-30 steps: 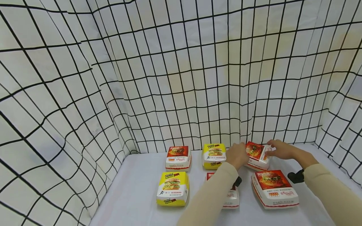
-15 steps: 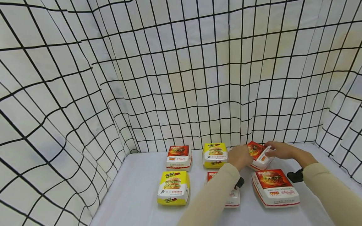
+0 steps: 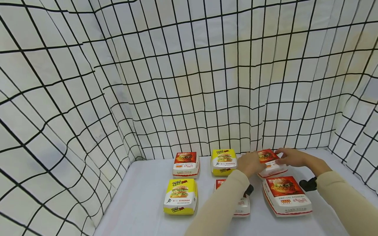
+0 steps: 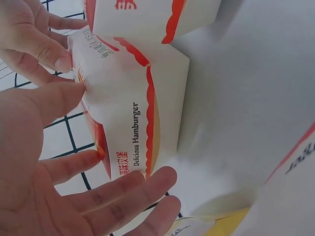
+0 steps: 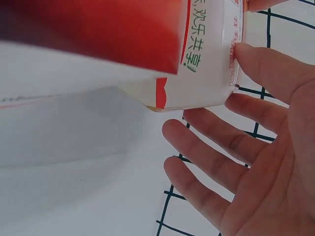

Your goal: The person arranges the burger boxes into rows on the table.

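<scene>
In the head view, a red-and-white hamburger box (image 3: 271, 164) sits on the table at the back right, between my two hands. My left hand (image 4: 59, 162) is at its left side, thumb and forefinger touching the lid and its other fingers extended. At the opposite side is my right hand (image 5: 266, 132); its thumb touches the lid, its forefinger meets the corner, and the remaining fingers spread loosely. A larger red-and-white hamburger box (image 3: 286, 196) stands just in front. My left sleeve partly covers another red-and-white box (image 3: 242, 208).
Left of the hands are a yellow hamburger box (image 3: 223, 162) and a red-and-white box (image 3: 186, 165) in the back row. Another yellow box (image 3: 180, 196) sits nearer. A white wall with black grid lines (image 3: 189, 98) encloses the white table (image 3: 141, 196).
The hamburger box between my hands has turned from a slanted position to nearly square with the row, and shifted slightly right. My left hand has followed it rightward; the other boxes stay put.
</scene>
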A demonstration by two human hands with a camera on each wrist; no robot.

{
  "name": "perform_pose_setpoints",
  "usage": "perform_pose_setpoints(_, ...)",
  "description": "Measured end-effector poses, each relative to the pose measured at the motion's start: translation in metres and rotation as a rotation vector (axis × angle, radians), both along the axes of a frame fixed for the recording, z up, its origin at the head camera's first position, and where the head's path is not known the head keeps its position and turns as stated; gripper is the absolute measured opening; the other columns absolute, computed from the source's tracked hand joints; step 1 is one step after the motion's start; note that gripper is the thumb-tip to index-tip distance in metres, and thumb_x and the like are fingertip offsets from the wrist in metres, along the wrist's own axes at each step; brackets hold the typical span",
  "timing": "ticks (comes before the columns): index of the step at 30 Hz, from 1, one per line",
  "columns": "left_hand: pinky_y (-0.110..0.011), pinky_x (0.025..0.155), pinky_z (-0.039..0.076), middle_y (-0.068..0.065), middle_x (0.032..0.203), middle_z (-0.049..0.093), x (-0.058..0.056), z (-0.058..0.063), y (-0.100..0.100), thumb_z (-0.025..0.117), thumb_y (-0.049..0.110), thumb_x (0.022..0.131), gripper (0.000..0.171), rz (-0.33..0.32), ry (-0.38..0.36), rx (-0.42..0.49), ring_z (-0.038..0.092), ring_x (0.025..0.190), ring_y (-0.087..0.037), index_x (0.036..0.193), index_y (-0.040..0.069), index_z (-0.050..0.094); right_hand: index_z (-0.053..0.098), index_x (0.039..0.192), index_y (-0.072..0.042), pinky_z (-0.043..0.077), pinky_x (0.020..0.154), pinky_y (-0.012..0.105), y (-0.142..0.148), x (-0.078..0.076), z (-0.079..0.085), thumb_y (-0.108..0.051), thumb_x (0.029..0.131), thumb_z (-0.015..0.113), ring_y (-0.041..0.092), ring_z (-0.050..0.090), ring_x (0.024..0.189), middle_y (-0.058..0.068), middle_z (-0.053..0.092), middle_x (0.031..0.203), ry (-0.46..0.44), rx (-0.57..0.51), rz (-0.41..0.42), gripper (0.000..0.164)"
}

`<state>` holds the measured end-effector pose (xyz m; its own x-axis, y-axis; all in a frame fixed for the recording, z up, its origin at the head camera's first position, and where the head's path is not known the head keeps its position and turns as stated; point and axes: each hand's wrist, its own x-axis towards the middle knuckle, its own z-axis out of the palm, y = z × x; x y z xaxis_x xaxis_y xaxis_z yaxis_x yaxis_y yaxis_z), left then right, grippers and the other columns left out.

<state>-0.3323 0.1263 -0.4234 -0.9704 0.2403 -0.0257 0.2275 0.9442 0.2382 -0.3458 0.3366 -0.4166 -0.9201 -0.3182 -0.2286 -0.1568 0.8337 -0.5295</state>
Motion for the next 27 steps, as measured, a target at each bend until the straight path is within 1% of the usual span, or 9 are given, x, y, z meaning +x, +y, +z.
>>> perform_pose_setpoints(6,-0.031,0.076,0.055,0.008,0.111,0.074,0.0023,0.0032,-0.0026,0.076,0.063,0.083,0.060,-0.021,-0.009,-0.022,0.067,0.088,-0.012,0.127,0.025,0.066,0.044,0.140,0.013,0.056,0.080,0.047,-0.0002,0.0010,0.0000,-0.033,0.099,0.067,0.027,0.066,0.091,0.024,0.066,0.110,-0.005,0.000,-0.003,0.066)
perform_pose_setpoints(11,-0.031,0.078,0.055,0.008,0.112,0.074,0.0016,0.0030,-0.0036,0.078,0.062,0.082,0.056,-0.038,-0.010,-0.019,0.067,0.090,-0.011,0.124,0.026,0.067,0.042,0.141,0.014,0.056,0.081,0.047,-0.0003,0.0027,0.0000,-0.032,0.099,0.066,0.028,0.066,0.092,0.026,0.066,0.112,-0.011,-0.013,-0.006,0.067)
perform_pose_setpoints(19,-0.033,0.085,0.055,0.009,0.121,0.072,-0.0024,0.0011,-0.0027,0.077,0.056,0.086,0.057,-0.039,-0.012,-0.023,0.068,0.101,-0.011,0.134,0.029,0.063,0.039,0.144,0.014,0.057,0.082,0.050,0.0013,0.0006,-0.0021,-0.034,0.098,0.067,0.030,0.066,0.094,0.030,0.065,0.118,-0.016,0.001,-0.015,0.072)
perform_pose_setpoints(27,-0.034,0.085,0.055,0.009,0.120,0.072,-0.0015,0.0028,-0.0015,0.077,0.051,0.087,0.052,-0.034,-0.024,-0.005,0.068,0.099,-0.012,0.132,0.029,0.065,0.038,0.145,0.014,0.056,0.084,0.052,0.0012,0.0001,-0.0032,-0.036,0.098,0.067,0.031,0.066,0.095,0.029,0.065,0.118,-0.020,0.003,-0.024,0.074)
